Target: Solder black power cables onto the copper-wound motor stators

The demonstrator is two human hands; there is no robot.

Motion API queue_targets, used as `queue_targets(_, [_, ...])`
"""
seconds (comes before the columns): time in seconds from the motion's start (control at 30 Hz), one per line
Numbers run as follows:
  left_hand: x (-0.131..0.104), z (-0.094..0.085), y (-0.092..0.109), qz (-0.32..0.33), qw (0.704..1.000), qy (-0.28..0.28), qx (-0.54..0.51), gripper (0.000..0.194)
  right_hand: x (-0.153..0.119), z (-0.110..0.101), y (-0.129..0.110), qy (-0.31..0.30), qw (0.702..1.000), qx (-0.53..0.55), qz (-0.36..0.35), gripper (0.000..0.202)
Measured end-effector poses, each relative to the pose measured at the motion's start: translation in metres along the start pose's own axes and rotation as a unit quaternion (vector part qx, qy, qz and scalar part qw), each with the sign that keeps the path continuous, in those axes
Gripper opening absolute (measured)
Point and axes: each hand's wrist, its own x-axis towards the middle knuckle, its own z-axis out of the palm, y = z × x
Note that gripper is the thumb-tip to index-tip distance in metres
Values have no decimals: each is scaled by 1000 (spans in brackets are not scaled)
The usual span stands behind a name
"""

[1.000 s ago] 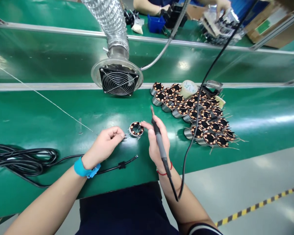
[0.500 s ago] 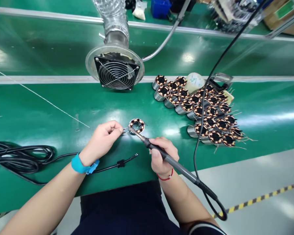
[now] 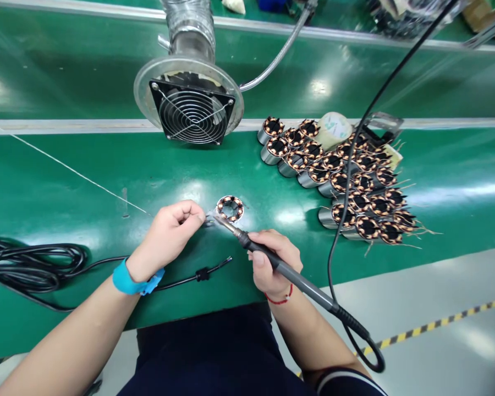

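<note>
My left hand (image 3: 175, 228) is closed in a pinch on a thin solder wire (image 3: 74, 170), which runs in from the upper left. Short thin wire ends (image 3: 208, 220) show just beyond my fingertips; their details are too small to make out. My right hand (image 3: 277, 264) grips a soldering iron (image 3: 299, 281) by its dark handle. The iron's tip points up and left, close to those wire ends and the lower left rim of a ring-shaped motor stator with copper windings (image 3: 230, 209). Whether the tip touches anything, I cannot tell.
Several wound stators (image 3: 332, 181) stand grouped at the right, beside a tape roll (image 3: 335, 129). A fume extractor fan (image 3: 193, 115) hangs at the back. A coiled black cable (image 3: 33, 269) lies left, its stripped end (image 3: 225, 262) between my arms. The iron's cord (image 3: 346, 192) crosses the stators.
The iron's tip has shifted slightly left, off the stator's rim towards my left fingertips. My left hand has moved a little to the left. The whole view has shifted slightly.
</note>
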Motion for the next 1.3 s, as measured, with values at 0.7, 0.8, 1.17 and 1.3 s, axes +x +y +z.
queue_targets(0.7, [-2,-2,0,-9,1000,13,7,16,-2,-1,3,9,1000,-3,4,28])
queue_targets(0.8, [-2,-2,0,-3,1000,16,3,16,-2,0,3,4,1000,-4,4,27])
queue_targets(1.17, [-2,-2,0,-3,1000,16,3,16,0,0,1,3,1000,2,-1,22])
queue_targets(1.3, [-2,-2,0,-3,1000,17,4,16,-1,0,2,21,1000,-5,12,24])
